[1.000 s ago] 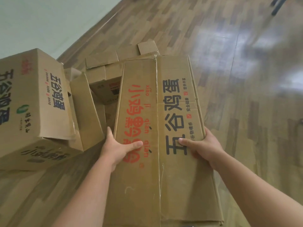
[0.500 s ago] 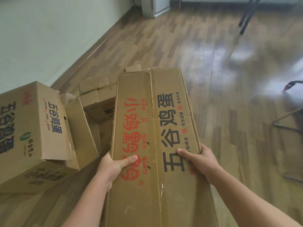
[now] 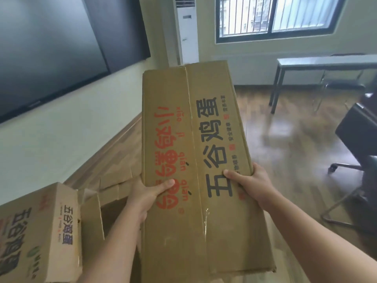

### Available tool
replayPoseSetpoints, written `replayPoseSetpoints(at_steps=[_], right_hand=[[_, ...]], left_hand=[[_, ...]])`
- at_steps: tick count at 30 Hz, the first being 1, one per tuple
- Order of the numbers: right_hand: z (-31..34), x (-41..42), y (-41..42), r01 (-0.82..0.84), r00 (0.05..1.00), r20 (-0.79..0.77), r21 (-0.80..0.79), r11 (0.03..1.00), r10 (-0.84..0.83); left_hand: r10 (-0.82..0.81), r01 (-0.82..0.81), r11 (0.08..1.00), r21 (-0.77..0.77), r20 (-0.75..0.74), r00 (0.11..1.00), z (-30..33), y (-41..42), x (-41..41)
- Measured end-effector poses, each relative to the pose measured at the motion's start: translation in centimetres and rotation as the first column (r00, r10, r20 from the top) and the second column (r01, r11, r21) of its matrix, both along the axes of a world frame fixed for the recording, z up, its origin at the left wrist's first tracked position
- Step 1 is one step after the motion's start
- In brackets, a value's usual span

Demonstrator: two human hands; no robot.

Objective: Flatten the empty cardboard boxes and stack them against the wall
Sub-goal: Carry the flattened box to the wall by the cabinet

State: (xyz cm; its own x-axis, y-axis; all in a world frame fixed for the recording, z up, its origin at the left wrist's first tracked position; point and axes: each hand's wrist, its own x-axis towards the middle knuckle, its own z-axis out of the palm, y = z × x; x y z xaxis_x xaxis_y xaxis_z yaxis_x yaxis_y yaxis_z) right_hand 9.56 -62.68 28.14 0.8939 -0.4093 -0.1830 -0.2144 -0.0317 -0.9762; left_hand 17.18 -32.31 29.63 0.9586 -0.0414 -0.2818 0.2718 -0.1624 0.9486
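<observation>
A flattened brown cardboard box [image 3: 189, 123] with red and black printing is raised in front of me, its far end tilted up. My left hand [image 3: 146, 196] grips its left edge, thumb on the printed face. My right hand [image 3: 250, 181] grips the right edge the same way. An unflattened box [image 3: 38, 233] of the same kind stands at the lower left. Beside it sits an open box [image 3: 91, 213] with its flaps up. More flattened cardboard [image 3: 116, 176] lies on the floor behind, close to the wall [image 3: 61, 139].
A large dark screen [image 3: 47, 50] hangs on the left wall. A white standing air conditioner [image 3: 186, 31] is in the corner below a window [image 3: 273, 15]. A grey table [image 3: 326, 64] and a black office chair [image 3: 359, 135] stand on the wooden floor at the right.
Both hands have lifted the flattened box off the floor and tilted it up. The view has risen from the floor to the room's far wall.
</observation>
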Motion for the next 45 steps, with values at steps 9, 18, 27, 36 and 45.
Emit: replayPoseSetpoints(at_steps=[9, 18, 27, 36, 45], right_hand=[[11.7, 6.7, -7.9, 0.047, 0.979, 0.199, -0.055, 0.997, -0.035], [14.7, 20.9, -17.6, 0.042, 0.968, 0.249, -0.093, 0.995, -0.017], [17.9, 39.0, -29.2, 0.058, 0.973, 0.229, -0.125, 0.99, -0.028], [16.5, 60.4, -40.2, 0.024, 0.967, 0.256, -0.065, 0.998, -0.006], [17.9, 84.7, -49.1, -0.083, 0.968, 0.232, -0.048, 0.995, 0.092]], left_hand=[[-0.026, 0.039, 0.998, -0.055, 0.218, 0.976, 11.1, -8.8, 7.7], [-0.006, 0.04, 0.992, -0.123, 0.268, 0.963, 12.6, -18.5, 22.4], [-0.05, 0.087, 0.989, -0.119, 0.283, 0.958, 15.8, -30.3, 40.6], [-0.001, 0.034, 0.993, -0.111, 0.284, 0.959, 14.9, -41.3, 60.7], [0.109, -0.101, 0.994, -0.046, 0.241, 0.964, 16.9, -49.9, 81.3]])
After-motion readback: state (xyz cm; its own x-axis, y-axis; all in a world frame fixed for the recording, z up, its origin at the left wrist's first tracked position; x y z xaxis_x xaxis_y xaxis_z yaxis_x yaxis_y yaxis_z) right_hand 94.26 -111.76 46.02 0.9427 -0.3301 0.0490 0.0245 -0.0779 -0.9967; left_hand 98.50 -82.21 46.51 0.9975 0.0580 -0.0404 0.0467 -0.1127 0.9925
